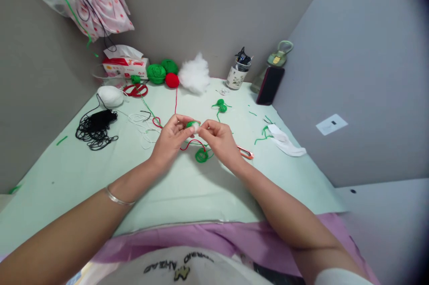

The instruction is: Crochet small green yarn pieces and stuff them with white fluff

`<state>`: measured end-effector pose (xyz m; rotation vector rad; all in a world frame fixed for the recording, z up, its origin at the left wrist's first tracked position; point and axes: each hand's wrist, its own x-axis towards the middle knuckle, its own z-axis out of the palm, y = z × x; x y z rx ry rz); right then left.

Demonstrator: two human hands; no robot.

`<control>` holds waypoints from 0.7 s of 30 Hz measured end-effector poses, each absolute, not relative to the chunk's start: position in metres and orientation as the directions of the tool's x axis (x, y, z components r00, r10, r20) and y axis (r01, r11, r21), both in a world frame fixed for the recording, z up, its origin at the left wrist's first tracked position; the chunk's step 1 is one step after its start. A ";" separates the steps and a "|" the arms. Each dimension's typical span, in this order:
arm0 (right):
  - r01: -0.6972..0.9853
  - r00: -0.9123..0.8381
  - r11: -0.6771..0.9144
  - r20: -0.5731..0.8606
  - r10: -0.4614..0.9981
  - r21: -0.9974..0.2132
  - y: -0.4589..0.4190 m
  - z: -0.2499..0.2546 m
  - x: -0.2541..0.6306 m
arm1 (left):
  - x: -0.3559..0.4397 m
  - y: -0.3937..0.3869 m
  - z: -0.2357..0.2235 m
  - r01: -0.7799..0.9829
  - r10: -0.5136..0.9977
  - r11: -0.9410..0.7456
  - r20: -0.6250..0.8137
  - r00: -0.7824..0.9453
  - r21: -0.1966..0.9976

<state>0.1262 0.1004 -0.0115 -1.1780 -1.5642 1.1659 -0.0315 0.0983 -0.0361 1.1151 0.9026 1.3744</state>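
A small green crochet piece (191, 123) is gripped between the thumb and fingers of my left hand (170, 141), above the middle of the table. White fibre stuffing (196, 128) shows at its right side. My right hand (219, 141) is closed in a pinch on that stuffing, its fingertips almost meeting the left thumb. Below the hands lie a loose coil of green yarn (201, 155) and a strand of red yarn (194, 141). An orange-handled tool (246, 152) is partly hidden behind my right wrist. Two small green crochet balls (222, 108) rest beyond my hands.
At the back are a tissue box (125, 67), green yarn balls (156, 73), a red yarn ball (172, 80), a fluffy stuffing heap (195, 74), a pen cup (237, 76), and a phone (271, 85) against a bottle. Red scissors (136, 90) and black yarn (97, 125) lie left.
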 end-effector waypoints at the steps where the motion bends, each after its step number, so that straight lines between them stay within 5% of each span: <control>1: 0.229 -0.227 0.151 0.098 0.969 -0.962 0.099 -0.012 0.126 | -0.031 0.098 -0.037 -0.273 0.992 -0.111 0.122 0.023 0.956; 6: 0.236 -0.296 0.152 0.078 0.952 -0.960 0.099 -0.014 0.126 | -0.031 0.099 -0.037 -0.250 0.993 -0.122 0.119 -0.028 0.961; 15: 0.154 -0.159 0.062 0.037 0.987 -0.986 0.102 -0.014 0.120 | -0.026 0.090 -0.035 -0.339 0.997 -0.041 0.059 0.041 0.940; 21: 0.274 -0.174 0.180 0.136 0.975 -0.945 0.099 -0.020 0.122 | -0.023 0.089 -0.034 -0.437 0.993 0.087 -0.043 0.109 0.895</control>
